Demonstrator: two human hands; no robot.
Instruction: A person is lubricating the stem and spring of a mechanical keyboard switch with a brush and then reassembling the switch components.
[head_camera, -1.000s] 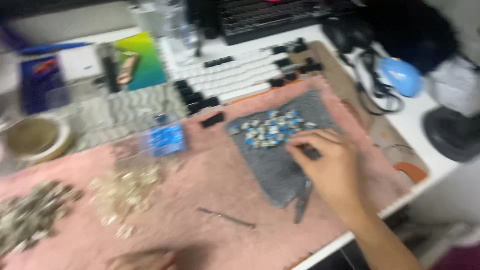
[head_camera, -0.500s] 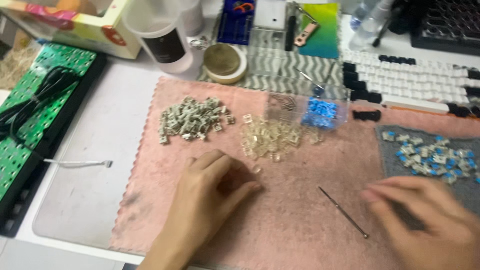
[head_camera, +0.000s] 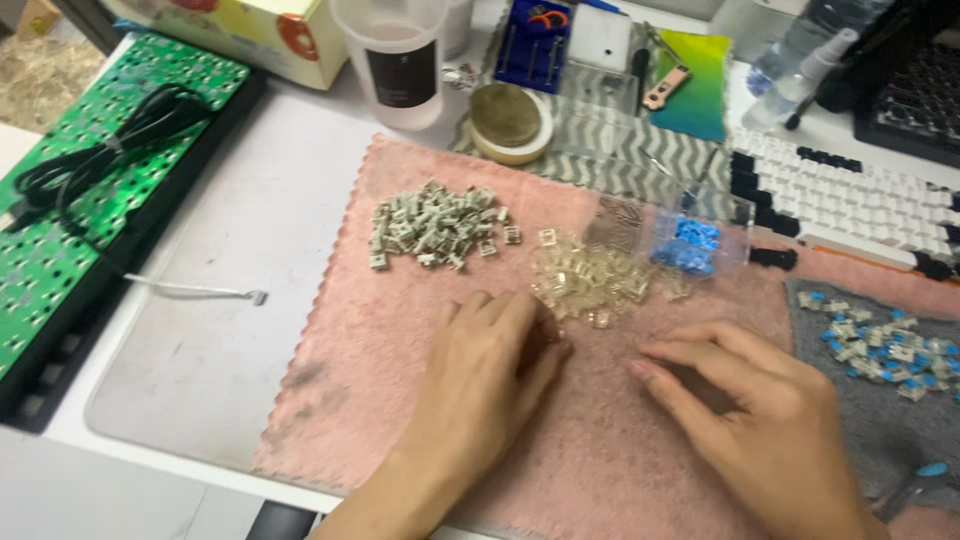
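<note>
My left hand (head_camera: 485, 375) lies palm down on the pink towel (head_camera: 380, 360), its fingertips touching the near edge of a pile of clear plastic switch parts (head_camera: 592, 280). My right hand (head_camera: 760, 420) rests on the towel to the right, fingers curled and pointing left toward the same pile. Whether either hand pinches a small part is hidden. A heap of grey switch housings (head_camera: 432, 225) sits beyond my left hand. Blue and white switch parts (head_camera: 880, 345) are spread on a grey cloth (head_camera: 880, 420) at the right.
A clear box with blue pieces (head_camera: 690, 240) stands behind the clear pile. A white and black keyboard (head_camera: 850, 200) lies at the back right, a green circuit board with a black cable (head_camera: 90, 170) at the left. A tape roll (head_camera: 508, 120), a clear cup (head_camera: 400, 60) and a spray bottle (head_camera: 800, 70) line the back.
The view has swung left and closer. My right hand has come left off the grey cloth to the middle of the towel, and my left hand has slid up to the clear pile.
</note>
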